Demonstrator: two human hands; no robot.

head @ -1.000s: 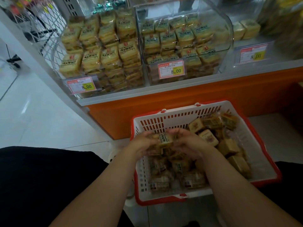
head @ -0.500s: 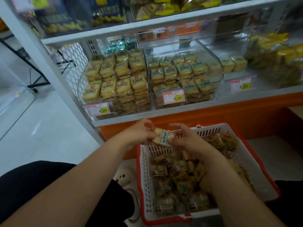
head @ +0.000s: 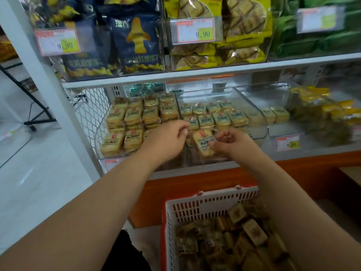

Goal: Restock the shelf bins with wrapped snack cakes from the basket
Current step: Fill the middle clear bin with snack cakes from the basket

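My right hand (head: pixel 231 142) pinches a wrapped yellow snack cake (head: pixel 203 142) at its right edge, just in front of the middle clear bin (head: pixel 252 118). My left hand (head: pixel 169 137) is raised beside it with fingers curled, its fingertips near the cake's top left corner; whether they touch the wrapper I cannot tell. The middle bin holds rows of the same cakes (head: pixel 207 117). The left bin (head: pixel 101 137) is packed with stacked cakes (head: pixel 132 114). The red and white basket (head: pixel 195 204) sits below, with several wrapped cakes (head: pixel 244 237) inside.
An upper shelf (head: pixel 195 73) with blue and yellow snack bags (head: pixel 136 42) overhangs the bins. A right bin holds two cakes (head: pixel 275 114) and yellow packets (head: pixel 320 114) lie further right. A white upright (head: pixel 43 75) stands left, over pale floor (head: pixel 39 182).
Both hands have risen from the basket with the cake up to the front of the middle bin. The view has tilted upward, showing the upper shelf.
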